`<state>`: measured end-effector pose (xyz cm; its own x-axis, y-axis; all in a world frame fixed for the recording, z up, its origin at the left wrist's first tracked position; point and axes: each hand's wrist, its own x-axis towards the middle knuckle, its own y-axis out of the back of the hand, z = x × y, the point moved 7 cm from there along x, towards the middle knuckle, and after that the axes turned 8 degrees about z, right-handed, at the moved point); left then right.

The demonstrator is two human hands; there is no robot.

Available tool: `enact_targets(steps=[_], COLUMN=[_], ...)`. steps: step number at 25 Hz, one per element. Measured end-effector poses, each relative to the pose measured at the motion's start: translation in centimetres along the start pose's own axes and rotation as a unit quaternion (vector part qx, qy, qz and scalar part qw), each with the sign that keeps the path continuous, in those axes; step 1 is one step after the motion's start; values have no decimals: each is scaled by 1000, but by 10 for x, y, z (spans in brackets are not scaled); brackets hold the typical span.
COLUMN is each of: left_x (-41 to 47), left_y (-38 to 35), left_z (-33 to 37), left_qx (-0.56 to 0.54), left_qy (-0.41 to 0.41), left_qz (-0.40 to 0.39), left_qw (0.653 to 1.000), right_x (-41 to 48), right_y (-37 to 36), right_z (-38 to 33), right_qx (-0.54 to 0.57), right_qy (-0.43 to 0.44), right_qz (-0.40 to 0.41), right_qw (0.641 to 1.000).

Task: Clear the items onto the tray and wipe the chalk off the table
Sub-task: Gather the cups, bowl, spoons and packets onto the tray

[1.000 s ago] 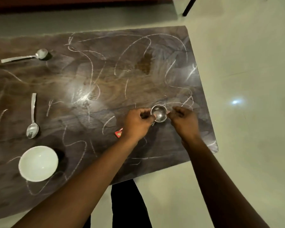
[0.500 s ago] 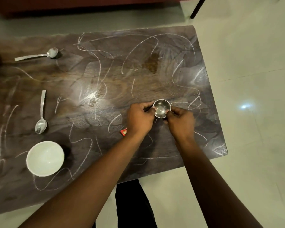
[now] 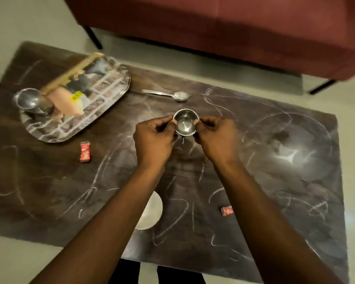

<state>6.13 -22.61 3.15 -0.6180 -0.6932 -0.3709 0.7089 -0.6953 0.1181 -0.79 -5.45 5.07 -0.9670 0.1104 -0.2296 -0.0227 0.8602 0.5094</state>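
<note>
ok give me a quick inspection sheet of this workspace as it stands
Surface: dark wood-grain table, white chalk scribbles all over it, not wiped.
Job's things: small shiny steel cup, held over the table; steel spoon, partly hidden white round bowl and two small red sachets, all off the tray; patterned silver tray at the far left holds a steel tumbler, a pinkish cloth and a wooden-handled tool.
Clutter: nothing seen.
Grippers: left hand and right hand each pinch the cup's rim from opposite sides.
Cables: nothing seen.
Surroundings: maroon sofa on dark legs behind the table; pale floor.
</note>
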Motion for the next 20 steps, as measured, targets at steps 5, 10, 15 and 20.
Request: enact_targets(steps=[5, 10, 15, 20], left_x=[94, 175, 205, 224], left_y=[104, 179, 185, 177], left_z=[21, 26, 30, 15], left_qx=[-38, -37, -45, -57], left_qy=[24, 47, 86, 157], left_qz=[106, 175, 152, 158], left_qw=[993, 983, 984, 973], right_x=[17, 28, 43, 53], right_y=[-144, -272, -339, -375], right_z=[-92, -163, -193, -193], right_qx=[-30, -89, -152, -189], right_qy=[85, 131, 179, 186], right_qz=[-85, -156, -192, -220], right_qw=[992, 975, 953, 939])
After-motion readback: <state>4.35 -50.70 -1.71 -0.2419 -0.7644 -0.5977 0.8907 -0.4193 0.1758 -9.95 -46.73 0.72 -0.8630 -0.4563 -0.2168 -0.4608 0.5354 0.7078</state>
